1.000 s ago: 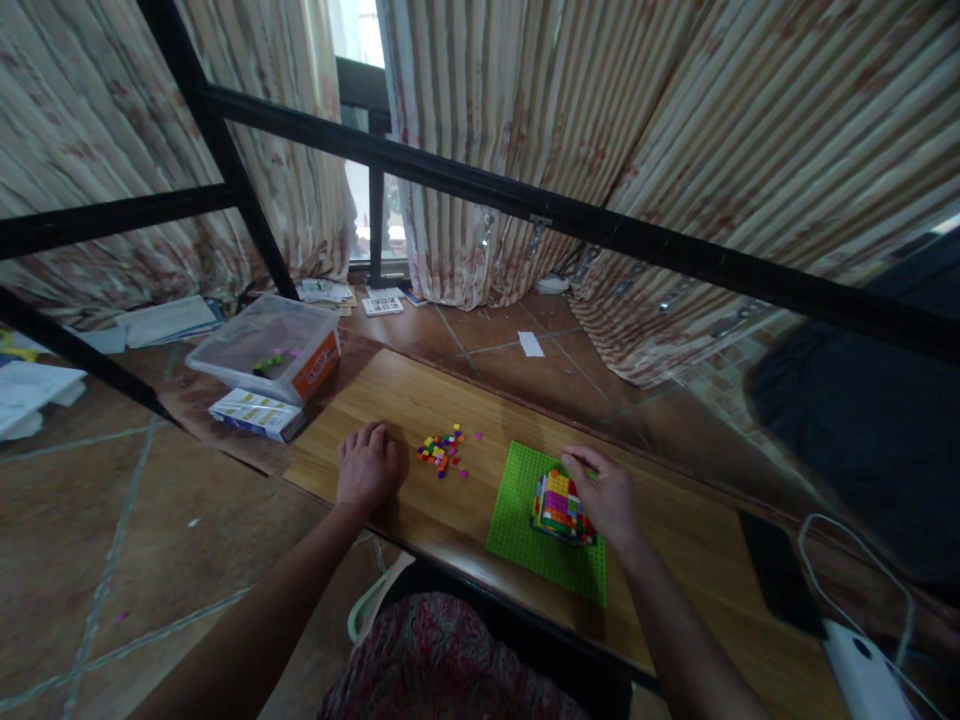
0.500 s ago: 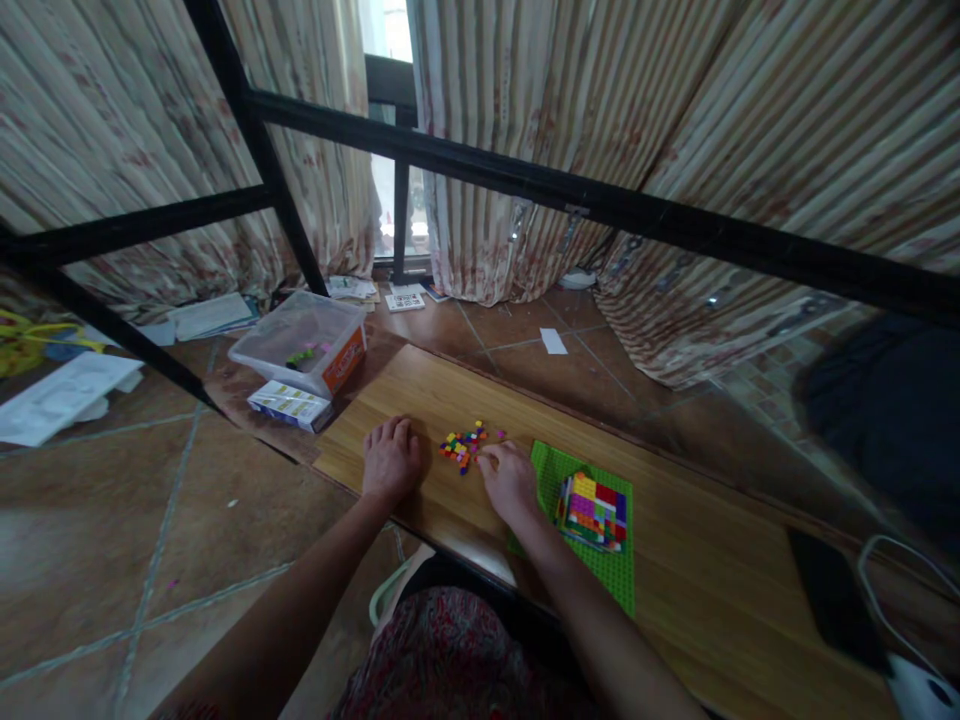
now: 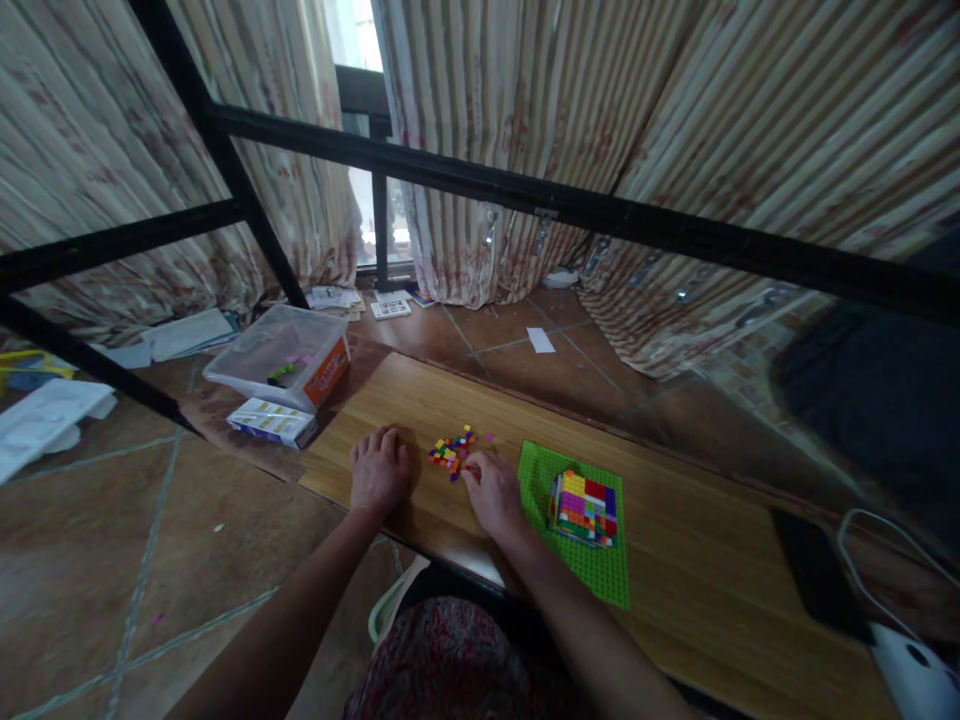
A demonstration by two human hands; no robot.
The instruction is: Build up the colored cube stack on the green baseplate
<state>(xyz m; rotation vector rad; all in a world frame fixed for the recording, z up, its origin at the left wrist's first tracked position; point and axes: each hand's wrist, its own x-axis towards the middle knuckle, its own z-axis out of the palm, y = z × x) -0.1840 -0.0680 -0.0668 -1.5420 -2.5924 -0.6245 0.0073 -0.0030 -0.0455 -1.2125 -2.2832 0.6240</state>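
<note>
My left hand (image 3: 379, 470) rests palm down on the wooden table, its fingers out and holding nothing. To its right lies a loose pile of small coloured building bricks (image 3: 448, 455). At the pile's right edge, my right hand (image 3: 495, 492) has thumb and fingers pinched together; a small reddish brick seems to show at the tips. Right of that hand is a green baseplate (image 3: 600, 580). On the baseplate stands a blocky build (image 3: 585, 508) of multicoloured bricks, with yellow, red, pink and purple on top.
A clear plastic box (image 3: 259, 350) with a few pieces stands beyond the table's left end, a small carton (image 3: 271, 422) before it. A dark flat object (image 3: 817, 570) and a white cable (image 3: 844, 530) lie at the table's right. Black metal bars (image 3: 465, 170) cross in front of curtains.
The view has shifted slightly, moving the whole scene a little leftward. My right hand stays pinched by the pile's right edge, and my left hand still rests on the table.
</note>
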